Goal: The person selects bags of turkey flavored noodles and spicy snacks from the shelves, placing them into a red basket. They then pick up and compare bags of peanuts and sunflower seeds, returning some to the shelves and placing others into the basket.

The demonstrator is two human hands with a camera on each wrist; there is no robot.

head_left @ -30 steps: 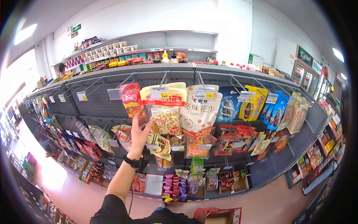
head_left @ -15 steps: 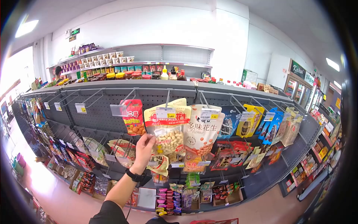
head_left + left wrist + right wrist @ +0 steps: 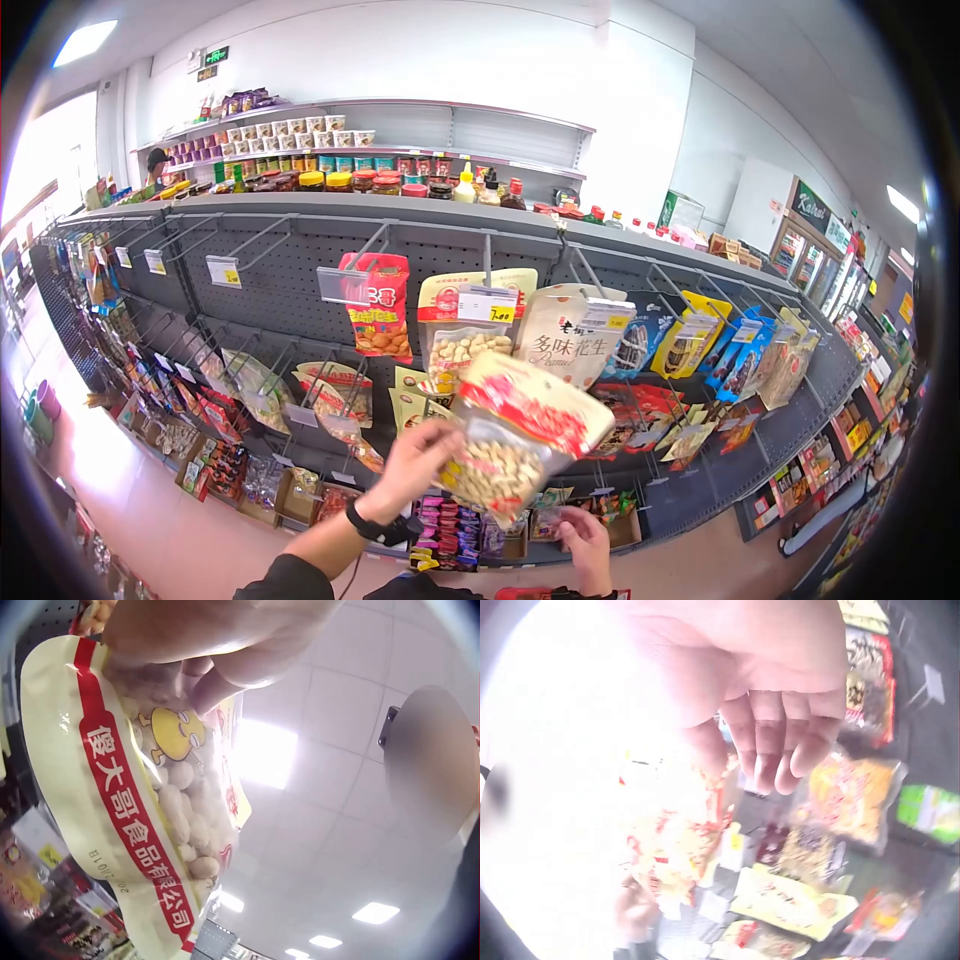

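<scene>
My left hand (image 3: 422,462) pinches the left edge of a bag of peanuts (image 3: 535,405), tilted and held out in front of the rack. The bag has a cream top, a red band and a clear window. In the left wrist view, fingers grip the bag's side beside a yellow cartoon peanut (image 3: 174,735). Low on the right is my right hand (image 3: 588,545), a little apart from the bag, with loosely bent fingers and nothing in them. The right wrist view shows that hand (image 3: 780,671) from its palm side. A similar peanut bag (image 3: 450,345) hangs behind the held one.
Around the held bag hang a white peanut pouch (image 3: 570,340), a red snack bag (image 3: 378,310) and blue and yellow pouches (image 3: 690,335). Metal hooks (image 3: 265,240) with price tags jut from the dark pegboard rack. Boxes of small packets (image 3: 447,530) stand along the bottom.
The front peanut bag has come off its hook in my left hand and moved down and right, tilting. My right hand has come into view at the lower right.
</scene>
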